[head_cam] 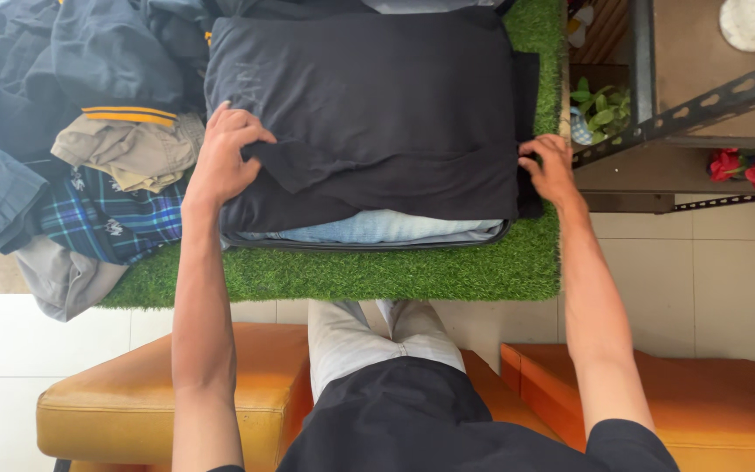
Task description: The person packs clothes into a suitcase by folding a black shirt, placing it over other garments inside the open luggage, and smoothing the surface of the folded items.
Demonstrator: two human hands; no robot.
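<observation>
On green turf mat (351, 275), tiled floor: left hand (220, 162), right hand (552, 170) grips clamped on black garment (377, 105).

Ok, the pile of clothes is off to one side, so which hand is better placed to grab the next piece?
Left, probably. The left hand rests on the black garment's edge right beside the clothes pile. The right hand is at the far edge, away from it.

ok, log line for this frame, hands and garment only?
left hand: gripping fold of dark garment | right hand: pinching its right edge | garment: lying flat on folded clothes stack | base: green turf mat
</observation>
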